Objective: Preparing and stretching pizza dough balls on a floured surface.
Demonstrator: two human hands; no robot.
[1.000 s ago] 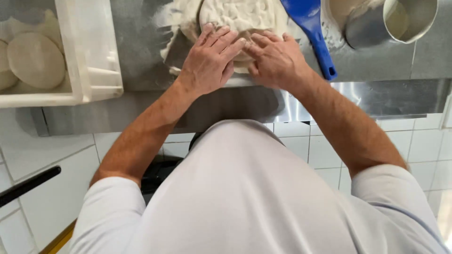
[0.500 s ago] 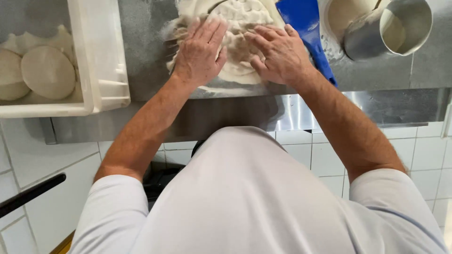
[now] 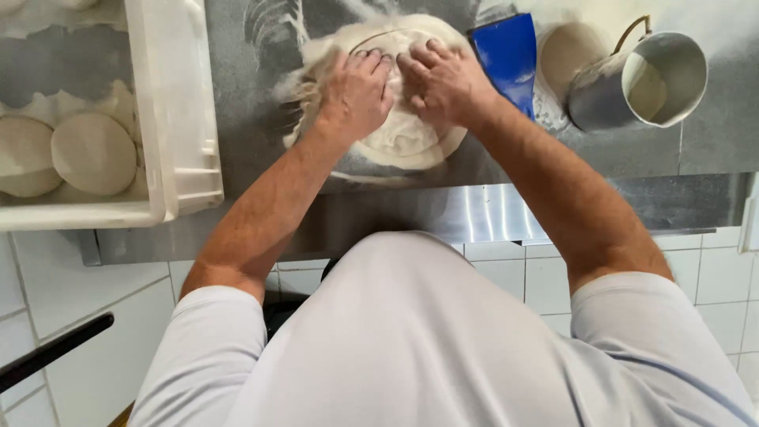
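Observation:
A flattened round of pale dough (image 3: 411,138) lies in scattered flour on the grey counter (image 3: 253,119). My left hand (image 3: 357,95) presses palm-down on its left half, fingers spread flat. My right hand (image 3: 443,83) presses beside it on the right half, fingertips nearly touching the left hand's. Both hands cover the middle of the dough; its near edge and far rim show around them.
A white plastic tray (image 3: 178,142) with several dough balls (image 3: 93,154) sits at the left. A blue scraper (image 3: 506,55) lies just right of the dough. A metal cup (image 3: 644,79) holding flour stands at the far right. The counter's steel front edge (image 3: 474,213) runs below.
The view has tilted so the counter sits lower in frame. Both hands have shifted over the dough and now press side by side near its centre.

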